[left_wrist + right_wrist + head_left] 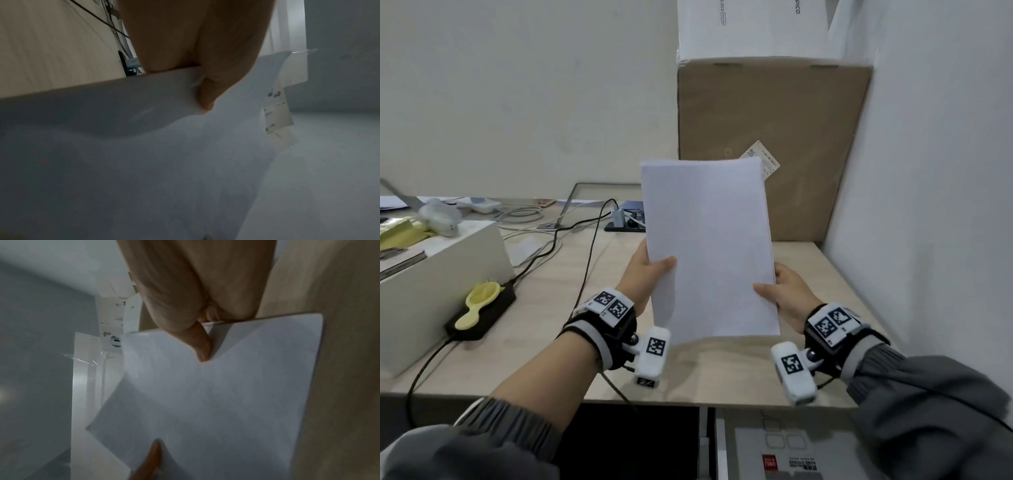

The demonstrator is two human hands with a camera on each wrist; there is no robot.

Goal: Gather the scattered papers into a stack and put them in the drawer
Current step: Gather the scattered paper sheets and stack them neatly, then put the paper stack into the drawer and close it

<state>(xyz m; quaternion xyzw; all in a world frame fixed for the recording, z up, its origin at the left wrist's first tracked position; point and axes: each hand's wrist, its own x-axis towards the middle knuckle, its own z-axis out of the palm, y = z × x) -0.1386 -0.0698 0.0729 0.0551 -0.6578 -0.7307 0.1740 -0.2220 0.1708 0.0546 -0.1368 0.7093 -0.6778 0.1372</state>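
fingers (666, 263) pinch – one paper stack (709, 246) | two hands – left hand (645, 274), right hand (787, 291)

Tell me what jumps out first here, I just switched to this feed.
The stack of plain white paper sheets held upright above the pale wooden desk, pinched at its lower edges by the left hand and right hand. Behind it, a tall brown cardboard box stands against the wall. At the left, a yellow plastic hairbrush lies on a black power brick.
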